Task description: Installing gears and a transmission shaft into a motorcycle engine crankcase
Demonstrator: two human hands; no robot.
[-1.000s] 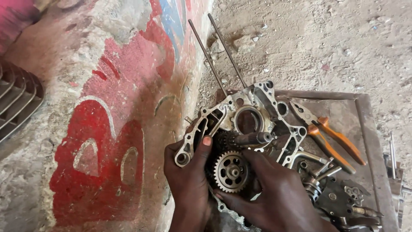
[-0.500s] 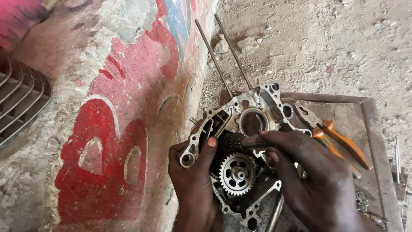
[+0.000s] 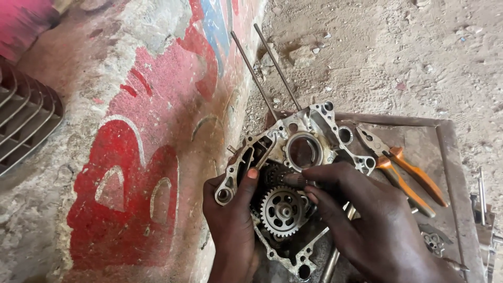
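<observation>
At far left, a ribbed metal part with parallel fins [image 3: 23,126] lies against the edge of view, on a rough slab painted with red, white and blue shapes [image 3: 131,173] that fills the left half of the scene.

At centre, an aluminium engine crankcase half [image 3: 293,157] stands tilted on the near-left corner of a shallow, rusted metal tray [image 3: 445,136] set on sandy ground. Two long thin studs [image 3: 264,68] rise from its upper end, slanting up and to the left. A round bearing opening sits in its upper part; a toothed gear [image 3: 282,212] sits inside the case lower down.

The left hand [image 3: 233,220] grips the crankcase's left flange, thumb laid across the rim, fingers curled behind the casting. The right hand [image 3: 367,220] reaches in from the lower right; its thumb and forefinger pinch narrowly on a small splined shaft end [image 3: 296,180] just above the gear.

Right of the crankcase, orange-handled pliers [image 3: 403,175] lie flat in the tray, jaws pointing toward the case. A small dark metal part [image 3: 434,242] rests in the tray near the right wrist. Loose metal pieces [image 3: 484,209] lie beyond the tray's right edge, too small to identify.
</observation>
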